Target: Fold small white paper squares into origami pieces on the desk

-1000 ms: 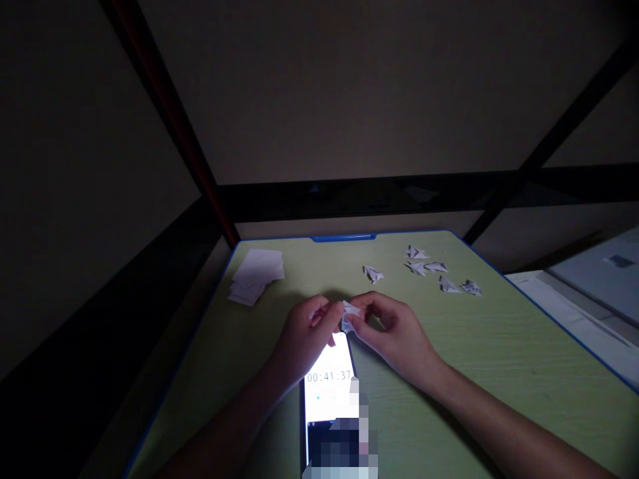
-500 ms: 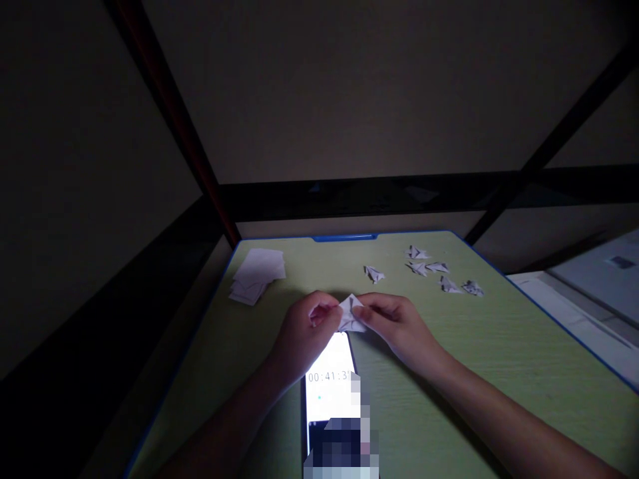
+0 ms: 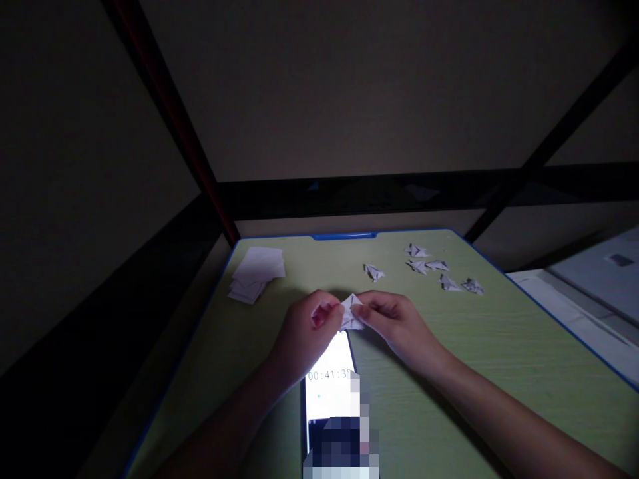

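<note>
Between my two hands is a small folded piece of white paper, with creases and a pointed top corner. My left hand pinches its left side between thumb and curled fingers. On the opposite side, my right hand grips the paper, its thumb lying on the front face. The fingers behind the paper are partly hidden. Just below the hands lies a phone with a bright screen showing a running timer; its lower part is pixelated.
A green table with a blue edge spreads beneath. White paper sheets are piled at the back left. One folded paper figure lies beyond my hands, and several more folded figures sit at the back right. A wall rises behind.
Both hands stay nearly in place on the folded paper, with only a slight shift at the fingers. The timer's digits have advanced.
</note>
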Action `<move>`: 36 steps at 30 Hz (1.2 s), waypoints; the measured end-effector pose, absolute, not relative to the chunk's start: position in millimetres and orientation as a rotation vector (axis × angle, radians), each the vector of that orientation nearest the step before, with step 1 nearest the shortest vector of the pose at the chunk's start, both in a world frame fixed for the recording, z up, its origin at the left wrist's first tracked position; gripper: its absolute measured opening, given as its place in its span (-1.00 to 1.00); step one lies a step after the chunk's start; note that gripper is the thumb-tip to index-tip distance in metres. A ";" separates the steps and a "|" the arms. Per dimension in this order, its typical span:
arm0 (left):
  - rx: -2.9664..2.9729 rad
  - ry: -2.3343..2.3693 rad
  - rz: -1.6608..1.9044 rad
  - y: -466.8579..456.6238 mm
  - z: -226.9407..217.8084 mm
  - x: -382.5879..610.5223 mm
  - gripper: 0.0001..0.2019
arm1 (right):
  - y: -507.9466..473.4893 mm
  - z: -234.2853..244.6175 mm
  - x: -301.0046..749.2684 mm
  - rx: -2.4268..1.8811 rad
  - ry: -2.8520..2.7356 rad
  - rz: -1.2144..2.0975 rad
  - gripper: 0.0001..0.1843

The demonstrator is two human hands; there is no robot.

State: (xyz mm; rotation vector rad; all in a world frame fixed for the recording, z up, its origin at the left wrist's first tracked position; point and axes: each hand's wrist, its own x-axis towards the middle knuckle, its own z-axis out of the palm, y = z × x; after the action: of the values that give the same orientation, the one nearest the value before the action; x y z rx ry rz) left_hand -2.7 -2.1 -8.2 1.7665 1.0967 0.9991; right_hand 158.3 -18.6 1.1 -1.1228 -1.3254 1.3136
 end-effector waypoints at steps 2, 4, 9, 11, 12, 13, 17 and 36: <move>1.762 1.097 0.988 -2.3 -7.4 -2.3 -0.88 | -18.2 -0.3 158.8 -1.124 -1.324 1.307 -0.79; 1.758 1.105 0.980 -2.3 -6.9 -1.9 -0.87 | -18.1 -1.2 159.2 -1.121 -1.323 1.307 -0.79; 1.715 1.100 0.958 -1.7 -5.8 -1.9 -0.86 | -18.3 -1.3 159.3 -1.108 -1.308 1.322 -0.78; 1.702 1.100 0.938 -1.1 -4.7 -2.4 -0.86 | -18.1 -1.3 159.2 -1.104 -1.306 1.319 -0.77; 1.703 1.103 0.933 -0.8 -4.1 -2.6 -0.86 | -17.9 -1.4 159.1 -1.102 -1.300 1.318 -0.77; 1.707 1.109 0.934 -0.6 -3.4 -2.8 -0.87 | -17.9 -1.5 159.1 -1.099 -1.292 1.319 -0.77; 1.718 1.107 0.967 -0.5 -1.1 -2.9 -0.90 | -18.1 -2.7 158.4 -1.099 -1.245 1.374 -0.77; 1.691 1.097 0.982 -1.8 1.4 -2.3 -0.90 | -16.1 -1.5 160.5 -0.980 -1.190 1.578 -0.84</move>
State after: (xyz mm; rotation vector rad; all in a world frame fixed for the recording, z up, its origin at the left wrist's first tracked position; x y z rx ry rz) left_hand -2.3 -1.8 1.4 1.6905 1.0965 0.9818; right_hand 160.5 -16.1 -1.5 -0.9801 -1.1899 1.5779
